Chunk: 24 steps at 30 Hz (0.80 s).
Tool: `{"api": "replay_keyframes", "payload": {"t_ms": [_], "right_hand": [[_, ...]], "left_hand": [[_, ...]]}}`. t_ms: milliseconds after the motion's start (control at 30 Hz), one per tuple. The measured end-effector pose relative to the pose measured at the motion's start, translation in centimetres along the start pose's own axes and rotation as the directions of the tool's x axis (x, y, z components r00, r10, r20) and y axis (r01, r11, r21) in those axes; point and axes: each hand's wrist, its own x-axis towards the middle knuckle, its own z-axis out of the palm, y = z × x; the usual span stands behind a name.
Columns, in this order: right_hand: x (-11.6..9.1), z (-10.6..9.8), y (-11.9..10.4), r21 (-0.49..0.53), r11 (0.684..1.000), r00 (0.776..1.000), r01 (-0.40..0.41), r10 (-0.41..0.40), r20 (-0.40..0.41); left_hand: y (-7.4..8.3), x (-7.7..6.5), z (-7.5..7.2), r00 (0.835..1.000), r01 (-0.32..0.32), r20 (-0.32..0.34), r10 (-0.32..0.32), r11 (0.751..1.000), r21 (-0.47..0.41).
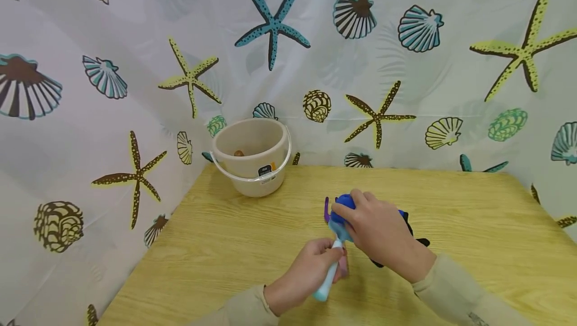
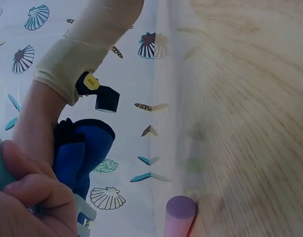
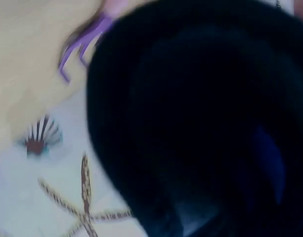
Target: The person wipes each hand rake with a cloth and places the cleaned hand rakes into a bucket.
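Observation:
My left hand [image 1: 311, 271] grips the pale blue handle of a small hand tool [image 1: 329, 273], whose blue head points away from me. My right hand [image 1: 378, 231] holds a blue, soft-looking item with black edging [image 1: 343, 209] against that head, and its black parts hang out beside the wrist. In the left wrist view the blue item [image 2: 94, 148] shows a black-rimmed opening; its exact kind is unclear. That dark opening [image 3: 191, 98] fills most of the right wrist view. Under the hands lies another tool with a pink handle [image 1: 344, 263] and purple prongs [image 1: 326, 211].
A beige bucket [image 1: 252, 176] with a white handle stands at the back left of the wooden table [image 1: 216, 246], a small brown thing [image 1: 239, 153] inside. A curtain [image 1: 315, 75] printed with shells and starfish hangs behind and beside the table.

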Motion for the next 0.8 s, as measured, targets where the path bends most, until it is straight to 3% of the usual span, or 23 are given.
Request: {"api": "replay_keyframes", "payload": {"t_ms": [200, 300, 467, 533, 667, 800], "right_hand": [[-0.5, -0.4, -0.9, 0.121, 0.992, 0.996, -0.038, 0.028, 0.082], [-0.4, 0.0, -0.7, 0.065, 0.997, 0.997, -0.035, 0.031, 0.067], [-0.1, 1.1, -0.3, -0.134, 0.991, 0.999, -0.024, 0.028, 0.026], [-0.1, 1.3, -0.4, -0.155, 0.988, 0.999, -0.024, 0.029, 0.033], [-0.4, 0.7, -0.8, -0.034, 0.998, 0.993, -0.059, 0.063, 0.096], [-0.6, -0.5, -0.9, 0.125, 0.988, 0.981, -0.089, 0.065, 0.182]], "left_hand": [[-0.1, 0.3, -0.1, 0.998, 0.026, -0.055, -0.023, 0.998, 0.058], [-0.3, 0.4, 0.0, 0.999, 0.018, -0.036, -0.015, 0.997, 0.072], [-0.6, 0.2, 0.3, 1.000, 0.005, 0.010, -0.006, 0.996, 0.094], [-0.6, 0.1, 0.5, 1.000, 0.013, 0.004, -0.013, 0.995, 0.101], [-0.8, 0.1, 0.5, 0.999, 0.034, -0.003, -0.033, 0.993, 0.114], [-0.9, 0.3, 0.2, 0.999, 0.033, 0.009, -0.035, 0.994, 0.107]]}}
